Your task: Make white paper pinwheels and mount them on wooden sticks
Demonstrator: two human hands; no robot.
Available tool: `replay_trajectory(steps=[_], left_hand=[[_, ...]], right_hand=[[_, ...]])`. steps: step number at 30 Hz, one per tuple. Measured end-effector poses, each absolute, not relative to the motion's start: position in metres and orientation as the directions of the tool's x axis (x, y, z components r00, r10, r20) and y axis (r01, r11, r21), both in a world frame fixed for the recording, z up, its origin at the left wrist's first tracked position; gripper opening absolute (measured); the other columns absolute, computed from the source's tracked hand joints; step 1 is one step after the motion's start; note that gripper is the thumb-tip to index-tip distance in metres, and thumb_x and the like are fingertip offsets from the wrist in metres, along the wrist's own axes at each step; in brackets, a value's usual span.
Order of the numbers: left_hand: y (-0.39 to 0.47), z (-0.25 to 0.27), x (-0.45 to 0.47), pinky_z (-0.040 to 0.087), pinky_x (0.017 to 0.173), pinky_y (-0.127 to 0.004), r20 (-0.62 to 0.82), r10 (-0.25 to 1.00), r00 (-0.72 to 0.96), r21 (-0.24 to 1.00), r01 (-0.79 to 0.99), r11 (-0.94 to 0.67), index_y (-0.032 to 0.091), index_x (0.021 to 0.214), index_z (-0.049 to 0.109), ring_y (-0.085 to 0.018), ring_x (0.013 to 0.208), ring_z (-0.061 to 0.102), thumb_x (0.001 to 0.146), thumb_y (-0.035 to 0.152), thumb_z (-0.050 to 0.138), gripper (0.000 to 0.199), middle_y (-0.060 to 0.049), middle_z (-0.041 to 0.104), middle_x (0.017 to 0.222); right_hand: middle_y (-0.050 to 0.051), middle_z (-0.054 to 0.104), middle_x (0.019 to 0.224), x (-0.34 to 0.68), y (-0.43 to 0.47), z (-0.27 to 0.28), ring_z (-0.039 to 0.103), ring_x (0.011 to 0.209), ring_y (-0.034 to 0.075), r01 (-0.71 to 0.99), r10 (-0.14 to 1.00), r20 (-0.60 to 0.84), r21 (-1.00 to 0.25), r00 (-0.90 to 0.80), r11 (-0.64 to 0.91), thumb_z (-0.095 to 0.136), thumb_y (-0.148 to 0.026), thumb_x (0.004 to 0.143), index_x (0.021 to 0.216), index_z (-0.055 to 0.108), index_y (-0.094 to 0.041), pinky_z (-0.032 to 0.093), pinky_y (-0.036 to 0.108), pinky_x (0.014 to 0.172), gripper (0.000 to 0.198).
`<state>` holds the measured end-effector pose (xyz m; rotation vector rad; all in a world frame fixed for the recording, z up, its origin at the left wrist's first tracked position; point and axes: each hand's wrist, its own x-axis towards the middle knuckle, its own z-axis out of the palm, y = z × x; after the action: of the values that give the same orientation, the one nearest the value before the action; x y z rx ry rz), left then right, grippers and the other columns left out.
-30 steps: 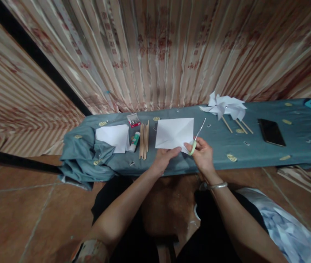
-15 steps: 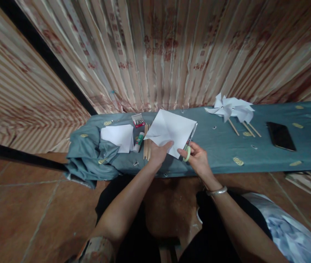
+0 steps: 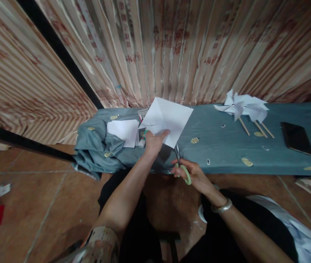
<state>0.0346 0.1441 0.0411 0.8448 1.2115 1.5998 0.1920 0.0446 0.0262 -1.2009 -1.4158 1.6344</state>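
The head view, fairly near, looks forward and down over the table (image 3: pixel 223 149) from above its near edge, facing the curtain (image 3: pixel 169 54).

Dim light (the curtain (image 3: pixel 183 54) darkens at upper right) leaves details soft.

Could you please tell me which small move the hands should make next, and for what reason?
Probably the right hand should guide the scissors a little upward, to cut inward from the near corner of the paper sheet. The blades point at that corner, the left hand grips the sheet, and a slit seems to run in from its left corner.
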Motion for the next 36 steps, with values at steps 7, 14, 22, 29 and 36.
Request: replay_trajectory(steps=[7, 14, 22, 29, 36], left_hand=[[0.142, 0.040, 0.041, 0.055, 0.080, -0.034, -0.004, 0.951, -0.310, 0.980, -0.189, -0.058, 0.013, 0.084, 0.068, -0.022, 0.082, 0.069, 0.053, 0.024, 0.082, 0.035, -0.009, 0.075, 0.090], [0.145, 0.028, 0.040, 0.054, 0.088, -0.038, 0.001, 0.961, -0.277, 0.985, -0.165, -0.048, 0.014, 0.084, 0.067, -0.025, 0.093, 0.069, 0.055, 0.026, 0.082, 0.035, -0.010, 0.074, 0.088], [0.145, 0.026, 0.040, 0.055, 0.087, -0.039, -0.019, 0.964, -0.266, 0.981, -0.190, -0.033, 0.014, 0.079, 0.067, -0.027, 0.095, 0.069, 0.052, 0.028, 0.084, 0.035, -0.011, 0.074, 0.089], [0.143, 0.029, 0.041, 0.056, 0.086, -0.040, -0.033, 0.957, -0.288, 0.982, -0.189, -0.023, 0.015, 0.078, 0.067, -0.026, 0.090, 0.070, 0.052, 0.028, 0.084, 0.034, -0.010, 0.074, 0.091], [0.144, 0.030, 0.041, 0.055, 0.086, -0.040, -0.044, 0.954, -0.297, 0.977, -0.210, -0.020, 0.015, 0.077, 0.065, -0.025, 0.090, 0.069, 0.052, 0.026, 0.084, 0.034, -0.010, 0.074, 0.086]], right_hand=[[0.001, 0.066, 0.073, 0.192, 0.051, 0.029, 0.060, 0.062, 0.013, 0.079, 0.893, -0.265, -0.964, -0.363, -0.254, 0.070, -0.060, 0.071, 0.098, 0.066, -0.018, 0.046, 0.023, 0.055, 0.050], [0.001, 0.066, 0.072, 0.191, 0.054, 0.028, 0.059, 0.060, 0.012, 0.066, 0.899, -0.259, -0.966, -0.352, -0.252, 0.071, -0.059, 0.071, 0.095, 0.067, -0.018, 0.047, 0.023, 0.054, 0.047], [0.001, 0.065, 0.071, 0.192, 0.055, 0.027, 0.060, 0.060, 0.013, 0.083, 0.900, -0.263, -0.965, -0.348, -0.250, 0.071, -0.060, 0.070, 0.095, 0.067, -0.018, 0.047, 0.024, 0.054, 0.049], [0.001, 0.066, 0.070, 0.192, 0.056, 0.025, 0.061, 0.060, 0.013, 0.104, 0.901, -0.262, -0.965, -0.347, -0.241, 0.071, -0.060, 0.071, 0.097, 0.068, -0.018, 0.046, 0.024, 0.053, 0.049], [0.000, 0.065, 0.069, 0.191, 0.055, 0.021, 0.059, 0.058, 0.011, 0.066, 0.905, -0.258, -0.966, -0.337, -0.251, 0.074, -0.055, 0.070, 0.095, 0.068, -0.018, 0.047, 0.023, 0.055, 0.046]])
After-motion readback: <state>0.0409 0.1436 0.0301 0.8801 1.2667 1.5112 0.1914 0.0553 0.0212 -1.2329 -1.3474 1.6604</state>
